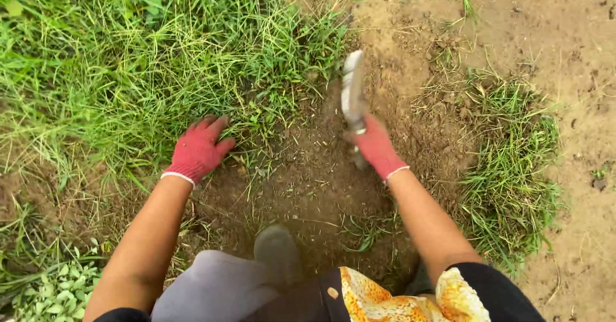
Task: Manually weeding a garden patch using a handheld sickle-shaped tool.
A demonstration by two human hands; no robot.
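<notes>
Nearest, a grey shoe (277, 253) stands on bare soil (321, 181). The right hand (375, 147), in a red glove, has its fingers clamped on a hand tool (352, 91), whose blurred blade points away, long axis near-to-far. The left hand (199, 150) presses the grass (160, 59), fingers together.
</notes>
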